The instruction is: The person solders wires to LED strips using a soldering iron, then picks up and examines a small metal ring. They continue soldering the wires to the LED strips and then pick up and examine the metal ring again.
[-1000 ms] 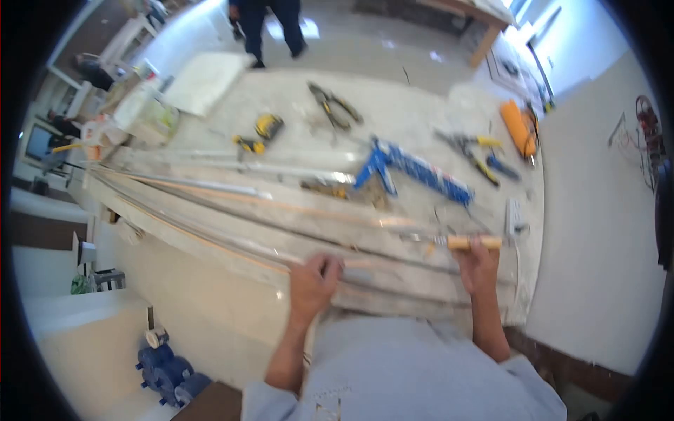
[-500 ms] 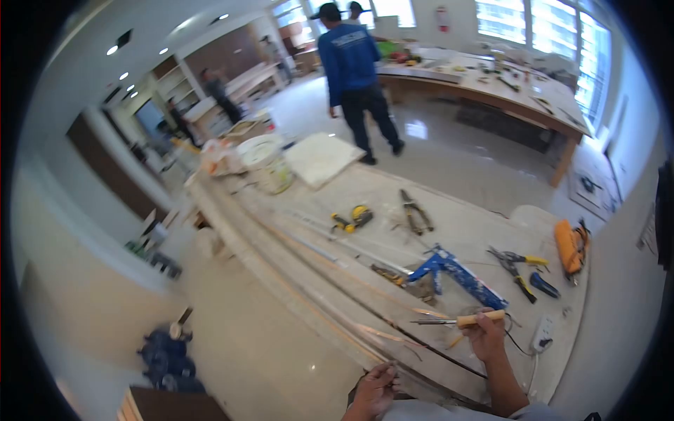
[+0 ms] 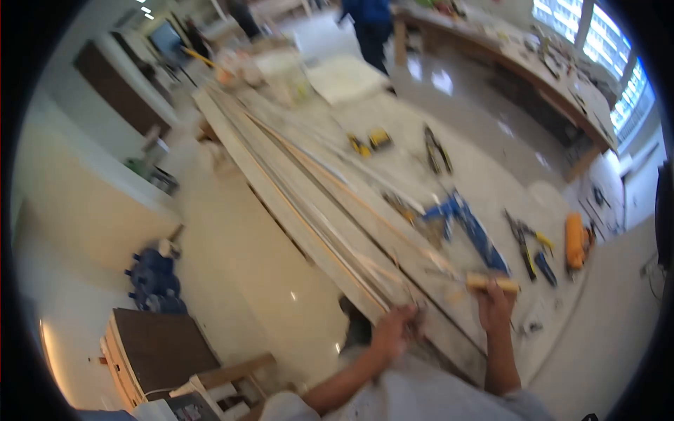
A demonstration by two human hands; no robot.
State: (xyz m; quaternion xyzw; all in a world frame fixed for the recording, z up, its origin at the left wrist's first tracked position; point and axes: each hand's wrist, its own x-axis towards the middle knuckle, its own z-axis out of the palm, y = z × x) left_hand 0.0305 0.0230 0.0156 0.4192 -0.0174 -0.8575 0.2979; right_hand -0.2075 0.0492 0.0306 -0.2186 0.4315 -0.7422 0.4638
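My right hand (image 3: 496, 306) is closed around the wooden handle of a soldering iron (image 3: 476, 282). The iron's thin metal shaft points left over the workbench, though its tip is blurred. At the bench's near edge, my left hand (image 3: 394, 328) has its fingers pinched together by the ends of long, narrow strips (image 3: 351, 259). Whatever lies between those fingers is too blurred to make out. A paint-spattered blue caulking gun (image 3: 476, 237) rests just beyond the soldering iron. To its right lie yellow-handled pliers (image 3: 523, 242) and a small dark-blue tool (image 3: 545, 269).
Farther up the bench are other pliers (image 3: 437, 151), a yellow-black tape measure (image 3: 379, 138) and a bucket (image 3: 284, 77). An orange tool or pouch (image 3: 576, 242) lies at the right. Beyond stands a person in blue (image 3: 372, 28) near another long table (image 3: 491, 52).
My view has tilted down, so the bench and tools appear higher in the picture. Both hands also appear higher, with the soldering iron still in my right hand.
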